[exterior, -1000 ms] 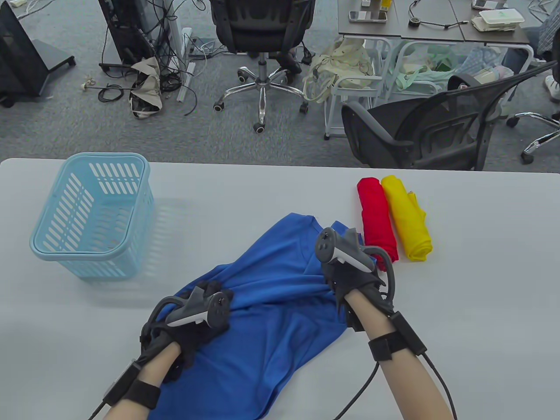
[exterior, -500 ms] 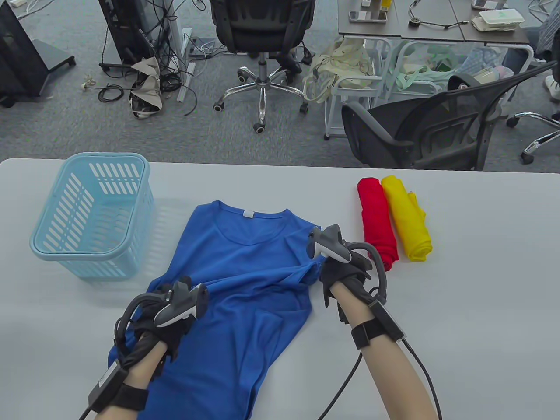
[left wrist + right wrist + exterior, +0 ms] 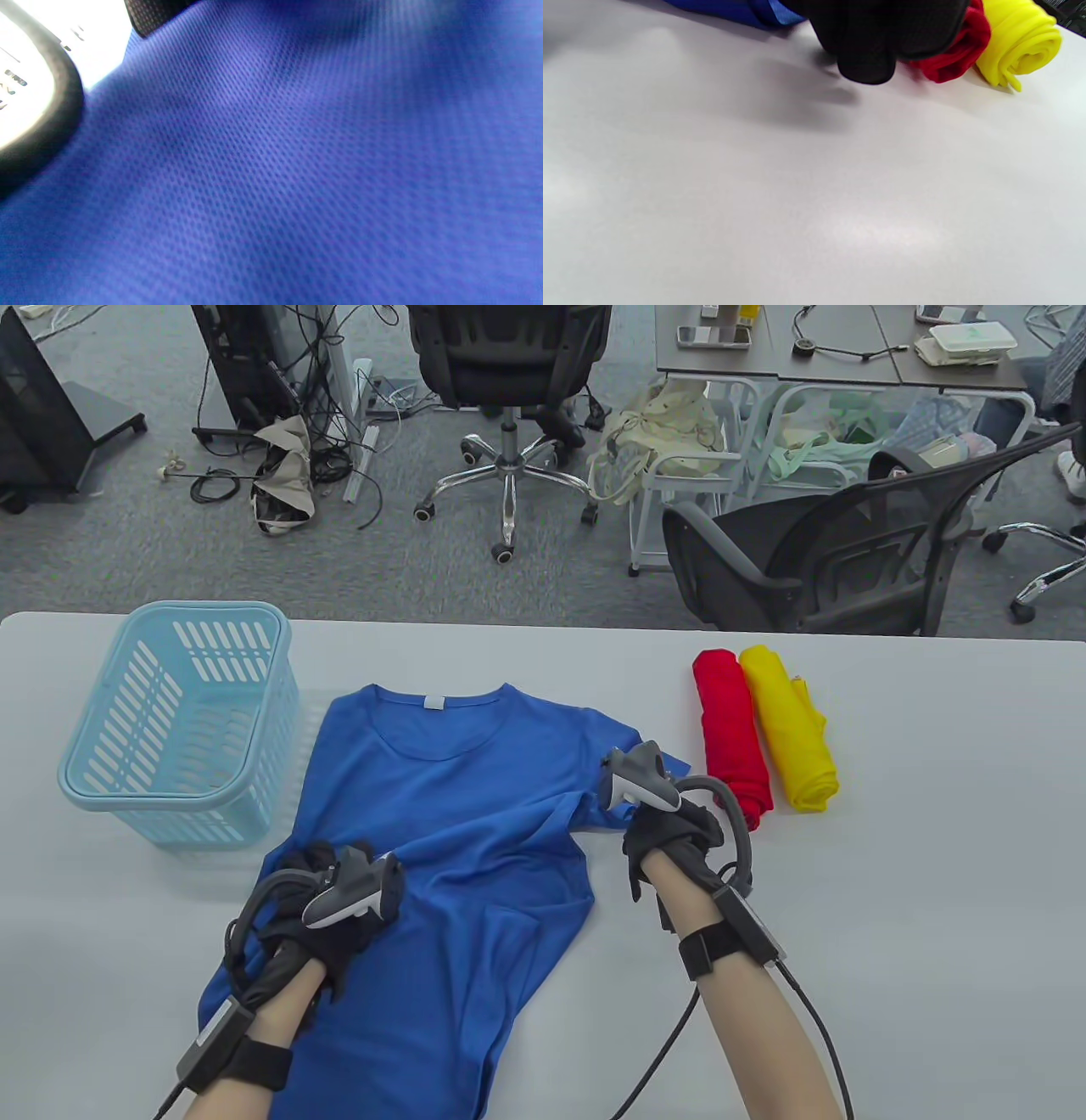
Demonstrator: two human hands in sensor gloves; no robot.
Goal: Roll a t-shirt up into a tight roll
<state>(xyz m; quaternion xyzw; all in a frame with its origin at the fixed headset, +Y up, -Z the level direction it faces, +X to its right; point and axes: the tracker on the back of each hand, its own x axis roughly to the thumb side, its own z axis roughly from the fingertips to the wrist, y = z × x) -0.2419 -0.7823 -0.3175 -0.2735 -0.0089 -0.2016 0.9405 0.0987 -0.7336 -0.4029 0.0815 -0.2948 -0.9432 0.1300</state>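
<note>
Lying collar-away on the table [image 3: 933, 899], the blue t-shirt [image 3: 458, 814] spreads unrolled between the basket [image 3: 182, 721] and the red roll [image 3: 731, 734] touching the yellow roll [image 3: 789, 729]. Left hand [image 3: 327, 899] rests on its left side, finger posture indiscernible; right hand [image 3: 670, 836], fingers curled, grips the right sleeve.

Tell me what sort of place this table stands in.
Most likely an office or lab used for recording. Office chairs stand on grey carpet, loose cables trail by equipment stands, and a desk behind holds phones and boxes. Both hands wear sensor gloves over a blue t-shirt.
</note>
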